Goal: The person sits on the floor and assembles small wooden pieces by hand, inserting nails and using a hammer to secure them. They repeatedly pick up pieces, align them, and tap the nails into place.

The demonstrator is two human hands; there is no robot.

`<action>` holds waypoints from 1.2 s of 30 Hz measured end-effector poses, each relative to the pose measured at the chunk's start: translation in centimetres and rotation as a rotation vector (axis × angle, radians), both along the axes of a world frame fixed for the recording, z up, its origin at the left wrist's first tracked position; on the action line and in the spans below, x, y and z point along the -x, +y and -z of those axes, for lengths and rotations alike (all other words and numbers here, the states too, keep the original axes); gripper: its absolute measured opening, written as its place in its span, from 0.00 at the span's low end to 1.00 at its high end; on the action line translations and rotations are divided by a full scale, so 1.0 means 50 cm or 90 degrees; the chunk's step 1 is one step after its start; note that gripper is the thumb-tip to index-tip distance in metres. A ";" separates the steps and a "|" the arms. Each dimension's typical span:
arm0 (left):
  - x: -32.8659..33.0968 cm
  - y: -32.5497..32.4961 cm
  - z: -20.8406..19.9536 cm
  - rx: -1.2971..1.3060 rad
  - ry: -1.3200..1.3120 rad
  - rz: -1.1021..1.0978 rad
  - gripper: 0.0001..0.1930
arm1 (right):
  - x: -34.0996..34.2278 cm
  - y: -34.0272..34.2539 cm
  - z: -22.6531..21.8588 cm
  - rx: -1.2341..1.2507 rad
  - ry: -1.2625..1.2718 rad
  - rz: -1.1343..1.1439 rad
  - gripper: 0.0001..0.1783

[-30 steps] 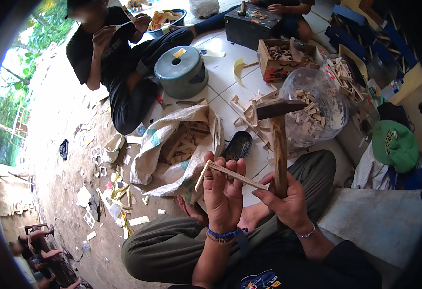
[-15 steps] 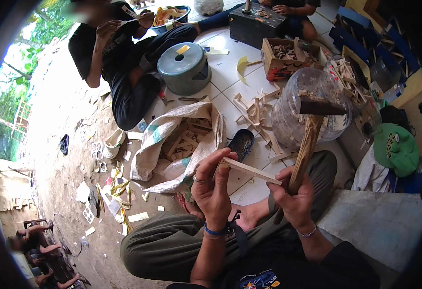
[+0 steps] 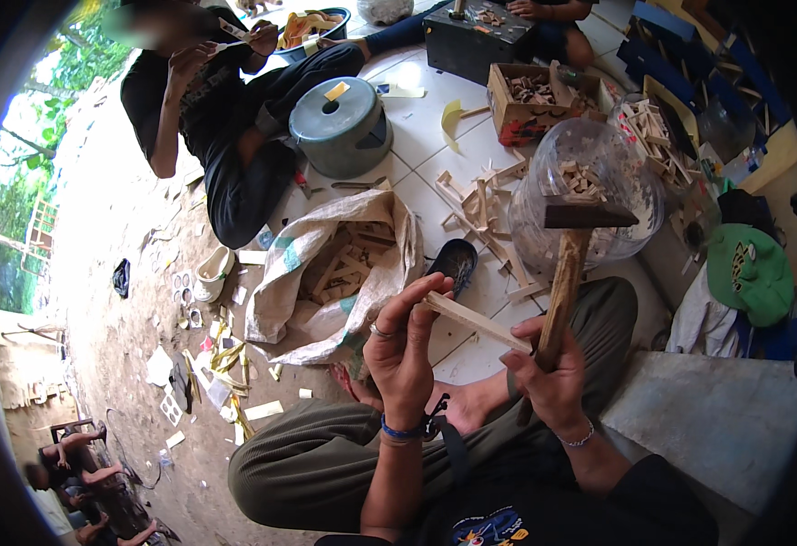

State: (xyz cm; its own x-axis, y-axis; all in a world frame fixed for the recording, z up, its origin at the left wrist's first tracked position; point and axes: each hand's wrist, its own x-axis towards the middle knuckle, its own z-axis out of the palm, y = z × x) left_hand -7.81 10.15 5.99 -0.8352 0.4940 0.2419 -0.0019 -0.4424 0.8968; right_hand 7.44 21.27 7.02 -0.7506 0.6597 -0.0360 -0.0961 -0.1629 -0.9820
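Between my two hands is a short, pale wooden strip (image 3: 478, 325), sloping down to the right. My left hand (image 3: 398, 355) pinches its upper left end between thumb and fingers. My right hand (image 3: 551, 375) is closed around the wooden handle of a hammer (image 3: 563, 296), head upward, while its thumb and fingertips also touch the strip's lower right end. Beyond my left hand lies an open white woven sack (image 3: 275, 305) with many small wood pieces (image 3: 348, 273) inside. A dark oblong tray (image 3: 456, 261) of small thin items sits just past my fingertips.
A clear plastic tub (image 3: 530, 205) with wood pieces stands behind the hammer. Small wooden frames (image 3: 480, 209) lie on the tiles. Farther off are a grey upturned bucket (image 3: 339, 136), a wooden box (image 3: 517, 123) and two other people. A green cap (image 3: 749, 273) rests at right.
The hammer has tipped a little, its head moving slightly left and down. The strip has shifted slightly between my hands, both of which keep their grip. The whole view has moved a little.
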 end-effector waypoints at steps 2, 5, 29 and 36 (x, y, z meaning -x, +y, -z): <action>-0.002 0.002 0.000 0.002 -0.006 0.006 0.15 | -0.002 -0.002 -0.002 0.022 -0.008 0.024 0.19; -0.007 0.004 -0.001 0.007 -0.036 0.009 0.16 | 0.000 -0.001 -0.003 0.014 0.016 0.044 0.18; -0.010 0.007 0.012 -0.030 -0.006 0.035 0.18 | 0.010 0.027 0.007 -0.164 0.029 0.085 0.15; -0.007 0.005 0.005 -0.033 0.008 0.107 0.19 | -0.013 0.039 -0.005 -0.061 -0.040 0.115 0.14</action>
